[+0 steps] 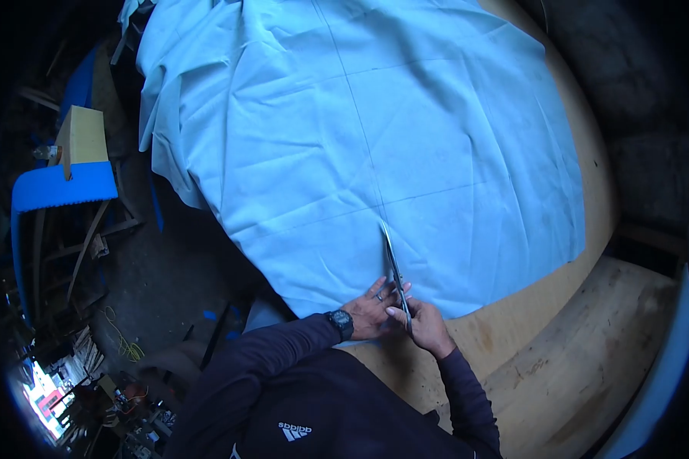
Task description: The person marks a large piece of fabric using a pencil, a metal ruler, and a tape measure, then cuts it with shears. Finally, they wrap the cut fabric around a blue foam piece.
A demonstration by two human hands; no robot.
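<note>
A large light blue cloth (298,176), creased and marked with thin dark lines, lies over a wooden table. Long scissors (394,264) point up along the lengthwise line, their tips near where it meets a crossing line. My right hand (425,325) is wrapped round the handles. Just left of the scissors, my left hand (371,310) rests at the cloth's near edge with its fingers spread; a ring and a black wristwatch (341,324) show on it.
Bare wood of the table (505,329) shows along the near and right edges. On the left stands a blue-covered curved frame (61,183) with a yellow foam block (86,134). A yellow cord (126,344) lies on the dark floor.
</note>
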